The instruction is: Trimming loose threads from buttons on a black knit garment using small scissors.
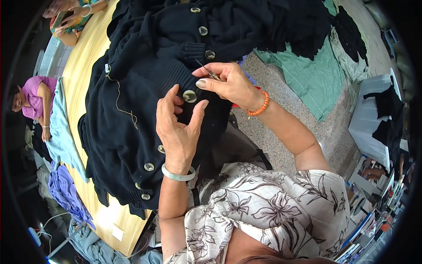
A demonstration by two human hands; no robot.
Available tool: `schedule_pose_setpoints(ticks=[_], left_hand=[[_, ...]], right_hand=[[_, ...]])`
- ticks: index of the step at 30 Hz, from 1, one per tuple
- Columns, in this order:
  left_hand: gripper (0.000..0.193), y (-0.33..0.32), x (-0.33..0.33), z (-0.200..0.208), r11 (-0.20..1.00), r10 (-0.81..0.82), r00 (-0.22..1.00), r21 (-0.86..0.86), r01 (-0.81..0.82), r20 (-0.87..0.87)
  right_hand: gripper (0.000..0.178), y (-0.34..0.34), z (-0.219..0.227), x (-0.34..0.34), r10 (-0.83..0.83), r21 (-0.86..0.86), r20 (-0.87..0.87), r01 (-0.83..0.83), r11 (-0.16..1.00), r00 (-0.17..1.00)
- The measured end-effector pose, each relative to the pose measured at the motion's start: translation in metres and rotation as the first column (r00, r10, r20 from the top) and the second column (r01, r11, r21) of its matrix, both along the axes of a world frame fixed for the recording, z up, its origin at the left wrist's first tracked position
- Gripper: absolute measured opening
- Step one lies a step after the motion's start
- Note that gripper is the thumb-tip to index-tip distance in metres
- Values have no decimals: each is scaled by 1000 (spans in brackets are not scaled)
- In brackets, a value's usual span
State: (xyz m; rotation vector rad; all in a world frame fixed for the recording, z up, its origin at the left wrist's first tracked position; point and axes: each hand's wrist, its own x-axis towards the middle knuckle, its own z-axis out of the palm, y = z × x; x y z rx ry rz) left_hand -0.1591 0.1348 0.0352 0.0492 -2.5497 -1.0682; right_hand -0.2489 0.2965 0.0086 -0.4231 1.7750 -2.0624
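Note:
A black knitted cardigan (123, 149) with large mottled buttons lies bunched in front of me, its ribbed band running toward my hands. My left hand (173, 125) hovers at one button (189, 96), thumb and fingers spread on either side of it and holding nothing I can see. Between the thumb and fingers of my right hand (235, 86) is a pair of small, dark, pointed thread snips (203, 67). Their tip points up and left over the knit, just above that button. A loose beige thread (119, 102) trails across the black fabric to the left.
The pale wooden table (90, 57) extends along the left, with a light blue garment (66, 127) and a purple one (70, 193) at its edge. Two other people sit beyond it. Green cloth (307, 79) lies on the right, near a white bin (369, 119) with black pieces.

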Motion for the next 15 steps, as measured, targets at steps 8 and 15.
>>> schedule_pose_setpoints(ticks=[8,15], left_hand=[[28,-8,0,-3,991,23,989,132,-3,-146],[24,12,-5,-24,998,56,926,-14,-67,-373]], right_hand=[[24,-18,2,11,-50,-17,-177,48,999,983],[22,6,-13,11,-91,6,57,91,996,994]])
